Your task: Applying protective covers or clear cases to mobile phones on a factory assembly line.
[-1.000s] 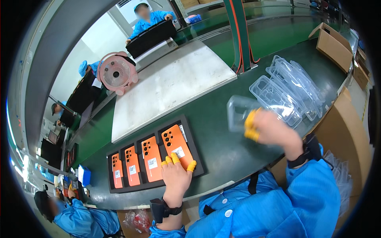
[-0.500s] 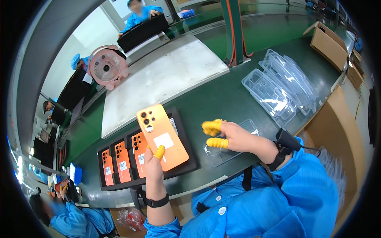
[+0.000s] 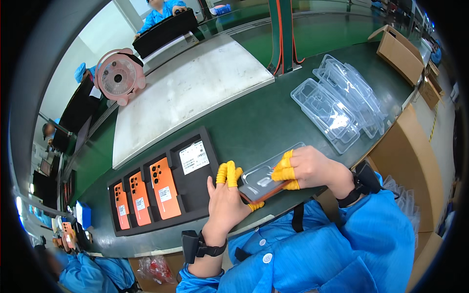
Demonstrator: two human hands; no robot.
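So there's one phone [image 3: 260,189] at lower centre of the frame, greyish face up, orange edge peeking out, over a clear plastic shell [image 3: 267,162] on the green desk [image 3: 254,124]; can't tell if it's seated. Left hand [image 3: 227,204] straddles its left end, thumb and fingers apart, right hand [image 3: 312,168] pinches the other. Black tray [image 3: 207,141], lower left: three orange phones [image 3: 163,180] with white stickers [image 3: 165,194], plus a bigger label [image 3: 194,157], print too tiny to trust.

The phone [image 3: 259,189] has left the black tray [image 3: 196,179], apparently flipped.
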